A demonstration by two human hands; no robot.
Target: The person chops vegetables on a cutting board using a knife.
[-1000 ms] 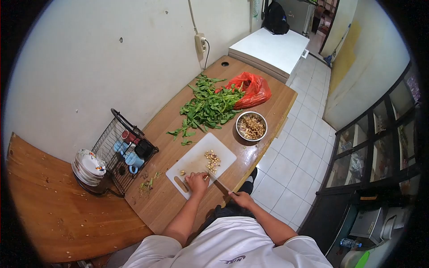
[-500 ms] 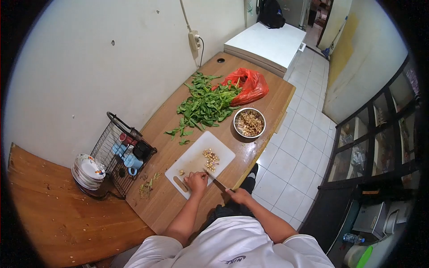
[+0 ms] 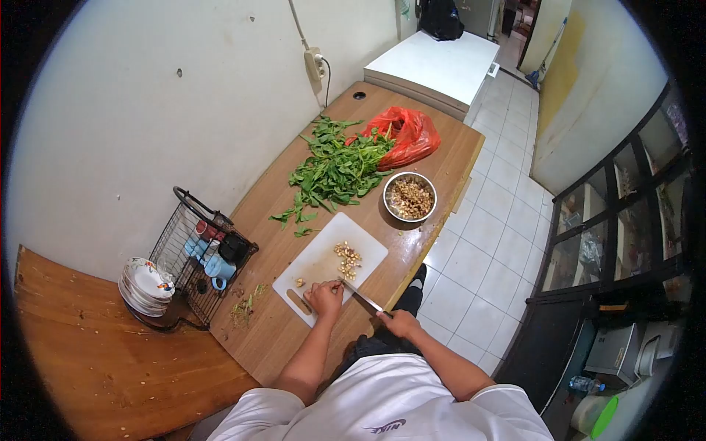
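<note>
My right hand [image 3: 401,323] grips a kitchen knife [image 3: 365,298] by its handle, its blade slanting across the near right edge of a white cutting board [image 3: 309,259]. At the board's near end rests my left hand [image 3: 324,298], fingers curled and pressed together beside the blade's tip; what they pinch is hidden. Small pale-brown chopped pieces [image 3: 348,259] lie on the board beyond the tip. One more bit [image 3: 300,281] sits left of my left hand. Past the board's far right corner stands a metal bowl [image 3: 387,205] full of similar chopped pieces.
Leafy greens [image 3: 331,173] spread over the wooden table [image 3: 272,323] beside a red plastic bag [image 3: 419,140]. To the left, a wire rack [image 3: 173,231] holds cups, near stacked plates [image 3: 147,287]. Plant scraps [image 3: 246,305] lie by the rack. A white chest [image 3: 441,66] adjoins the table's far end.
The knife and my right hand have shifted slightly; more of the blade now shows. My left hand keeps nearly the same place on the board. The camera view has moved a little.
</note>
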